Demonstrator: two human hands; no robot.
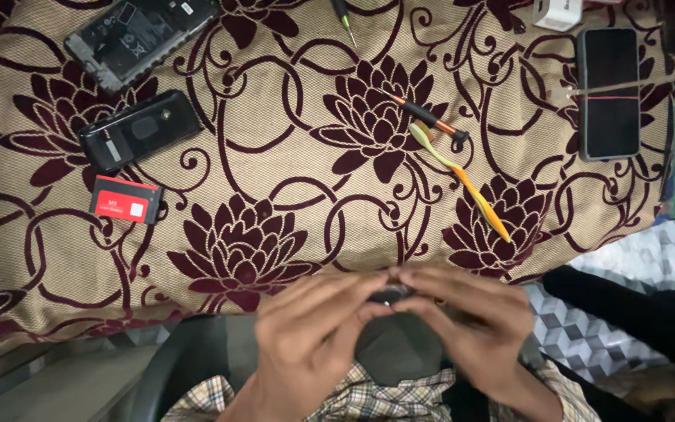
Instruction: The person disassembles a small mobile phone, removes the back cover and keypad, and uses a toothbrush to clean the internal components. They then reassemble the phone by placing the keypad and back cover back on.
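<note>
- Left hand (306, 328) and right hand (462, 320) are pinching a small dark part (388, 295) together, below the cloth (291, 156).
- Steadying it close is helping, judging by blur.

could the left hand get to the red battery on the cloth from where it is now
Probably yes. The red battery lies in the open on the patterned cloth, up and left of the left hand, with nothing between them. But that hand and the right hand both grip a small dark object.
</note>
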